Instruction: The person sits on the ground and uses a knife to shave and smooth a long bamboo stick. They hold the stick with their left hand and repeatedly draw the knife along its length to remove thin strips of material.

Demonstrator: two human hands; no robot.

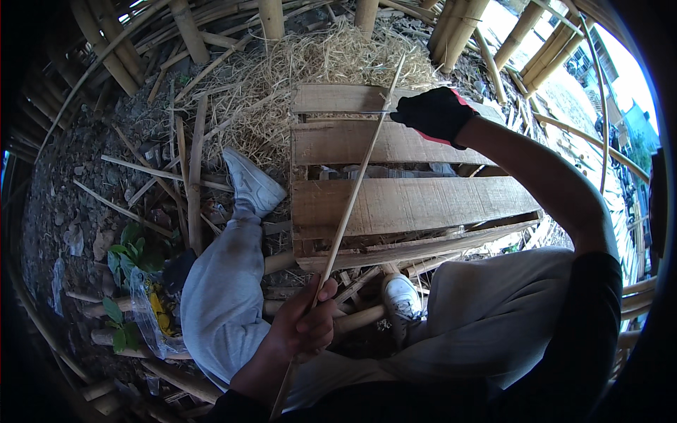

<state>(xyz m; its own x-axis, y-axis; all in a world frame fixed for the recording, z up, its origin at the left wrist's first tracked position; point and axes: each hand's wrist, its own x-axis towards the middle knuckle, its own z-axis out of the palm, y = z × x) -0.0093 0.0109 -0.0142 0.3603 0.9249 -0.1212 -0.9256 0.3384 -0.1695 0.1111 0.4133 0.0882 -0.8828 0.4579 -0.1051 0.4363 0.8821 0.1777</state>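
My bare left hand [307, 323] is closed round the lower part of a long, thin bamboo strip [360, 180], in front of my lap. The strip slants up and away over a slatted wooden crate [423, 204]. My right hand [438, 116], in a black and red glove, is closed above the crate's far slats. From its fist a thin knife blade [376, 112] points left and crosses the strip near its far end. The glove hides the knife's handle.
Dry shavings [317, 67] lie heaped beyond the crate. Bamboo posts [189, 32] stand at the back. Loose bamboo pieces [197, 169] litter the ground at left, near a clear plastic bag [156, 317] and a leafy plant [130, 257]. My legs flank the crate's near side.
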